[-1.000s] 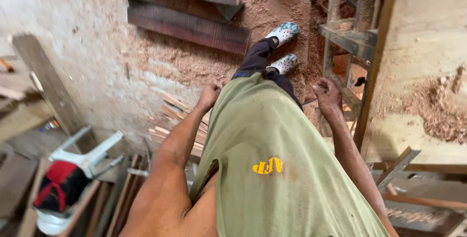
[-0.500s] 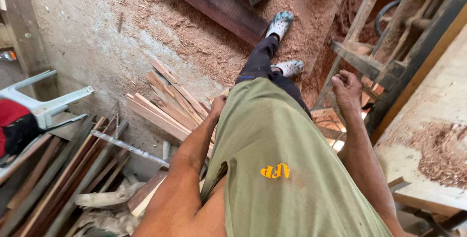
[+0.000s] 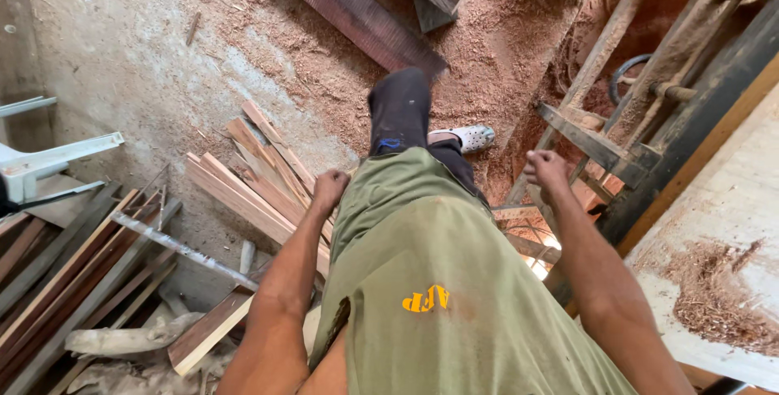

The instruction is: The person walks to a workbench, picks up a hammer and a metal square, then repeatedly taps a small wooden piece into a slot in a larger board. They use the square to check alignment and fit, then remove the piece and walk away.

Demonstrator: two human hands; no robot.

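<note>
Leg (image 3: 399, 111) swung forward; hands (image 3: 329, 188) loosely curled, empty.

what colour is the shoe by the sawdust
White with small holes, seen in the head view: shoe.

We have stepped forward: our dark-trousered leg (image 3: 399, 111) now swings up, hiding one white shoe, while the other white shoe (image 3: 466, 137) stays grounded. The stack of wood strips (image 3: 251, 176) has slid closer beneath our left hand (image 3: 329, 188).
</note>
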